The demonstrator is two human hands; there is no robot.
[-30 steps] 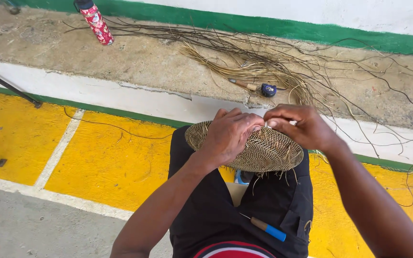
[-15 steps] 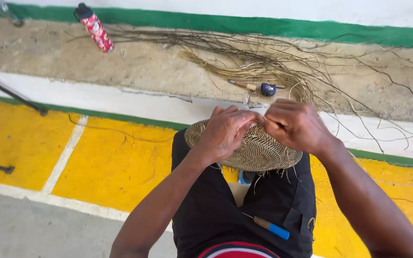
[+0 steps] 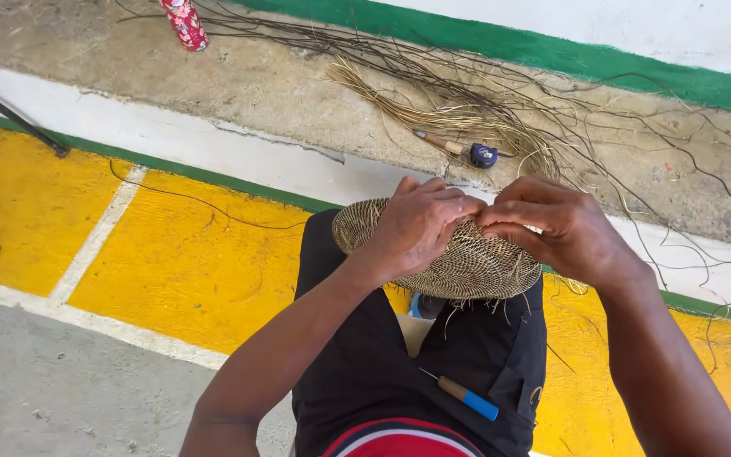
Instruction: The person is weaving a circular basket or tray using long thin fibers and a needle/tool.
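A round woven basket piece [image 3: 467, 262] of tan fibre rests on my knees, loose strand ends hanging from its near edge. My left hand [image 3: 420, 222] lies over its top left part, fingers curled onto the far rim. Meeting it fingertip to fingertip, my right hand [image 3: 552, 224] pinches the weave at the rim. A small tool with a wooden and blue handle [image 3: 464, 396] lies on my black shorts [image 3: 382, 372].
A bundle of tan and dark fibre strands [image 3: 458, 106] spreads over the concrete ledge ahead, with a wooden-handled tool and a blue tape measure [image 3: 482, 155] in it. A red patterned bottle [image 3: 184, 23] stands far left. Dark metal rods [image 3: 10, 114] cross the yellow painted floor.
Both hands stay on the basket's far rim; the fingers have shifted slightly along the weave. The view has tilted a little, so the ledge and bottle sit higher in frame.
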